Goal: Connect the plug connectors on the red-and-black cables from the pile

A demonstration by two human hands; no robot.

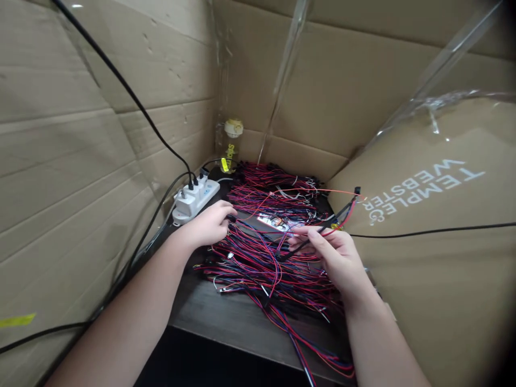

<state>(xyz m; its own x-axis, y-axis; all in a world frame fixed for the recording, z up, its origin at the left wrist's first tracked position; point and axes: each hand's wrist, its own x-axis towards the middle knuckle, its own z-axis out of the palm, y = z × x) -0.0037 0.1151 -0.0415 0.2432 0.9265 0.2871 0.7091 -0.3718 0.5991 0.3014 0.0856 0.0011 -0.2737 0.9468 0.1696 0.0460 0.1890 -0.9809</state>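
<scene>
My right hand (332,252) pinches a wire harness (342,214) of red, black and orange wires, partly in black sleeving. Its black connector (357,191) sticks up beyond the fingers. My left hand (213,223) is closed at the left side, its fingertips around a dark end piece from which thin wires run toward the right hand. Exactly what that piece is stays unclear. Between and below both hands lies a thick pile of red, blue and black wire harnesses (258,258). A small white board or card (274,222) with a dark, orange-marked middle lies between the hands.
A white power strip (197,199) with black plugs stands at left. More bundled wires (274,177) lie at the back, beside a clear bottle (231,145). Cardboard walls (435,183) surround the dark tabletop (226,317). A black cable (133,97) hangs across the left.
</scene>
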